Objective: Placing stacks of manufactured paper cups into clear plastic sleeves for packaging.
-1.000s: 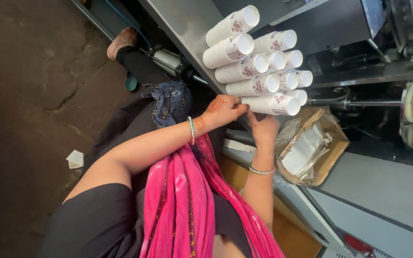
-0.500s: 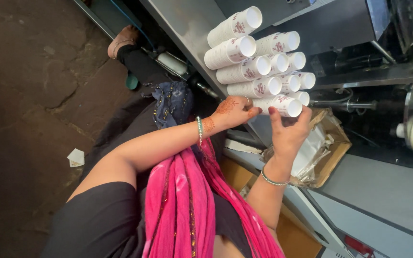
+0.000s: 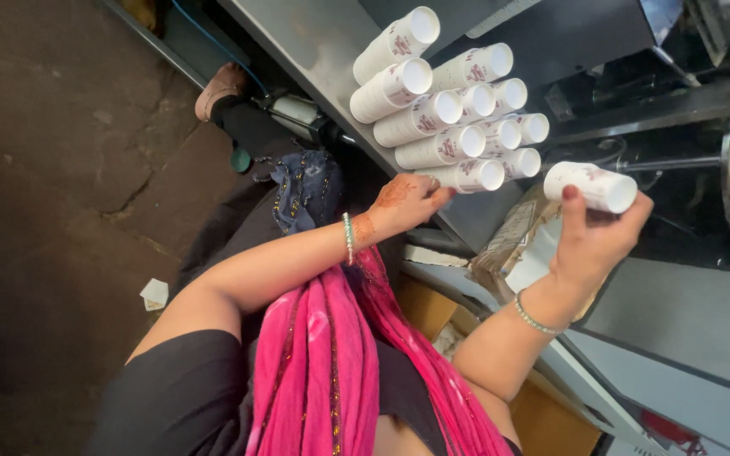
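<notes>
1. Since the earlier frame, the right hand (image 3: pixel 589 241) had lifted away from the pile of cup stacks (image 3: pixel 449 110) and now stood clear to the right of it, carrying a white cup stack (image 3: pixel 591 186)
2. The fingers (image 3: pixel 569 196) of the right hand were wrapped around that stack, held in the air above the cardboard box (image 3: pixel 517 245), apart from the pile
3. The held stack's long axis ran roughly level, its open mouth turned to the right, away from the pile
4. The left hand (image 3: pixel 407 203) rested at the edge of the grey tabletop (image 3: pixel 314 42), its fingers loosely curled, touching the lowest stack of the pile; no grip was visible
5. The pile lay to the left of the held stack, and the left hand was the nearer to it
</notes>
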